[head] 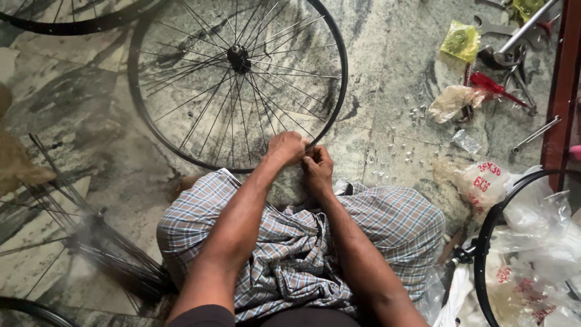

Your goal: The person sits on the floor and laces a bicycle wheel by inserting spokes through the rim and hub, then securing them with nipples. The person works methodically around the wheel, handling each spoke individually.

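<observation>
Head view: person sits on a stone floor (387, 79), legs folded under a checked cloth (290, 242). A spoked wheel (237, 82) lies flat on the floor just ahead of the knees, hub (238, 58) near its middle. Both hands meet at the near edge of the rim (330, 124).

Left hand (285, 148): fingers curled over the rim, knuckles up, closed on the rim edge. Right hand (317, 168): fingers drawn together, tips pinched on something small at the rim; the item itself is too small to make out. The two hands touch.

Left of the person: a bundle of loose spokes (91, 233) on the floor. Top left: arc of a second wheel (72, 25). Lower right: a black rim (484, 242) around clear plastic bags (538, 242).

Right of the wheel: small metal nipples (396, 151) scattered on the floor. Upper right: yellow packet (460, 40), crumpled bag (452, 100), red-handled tool (493, 86), wrenches (505, 42). Dark red post (563, 85) along the right edge.
</observation>
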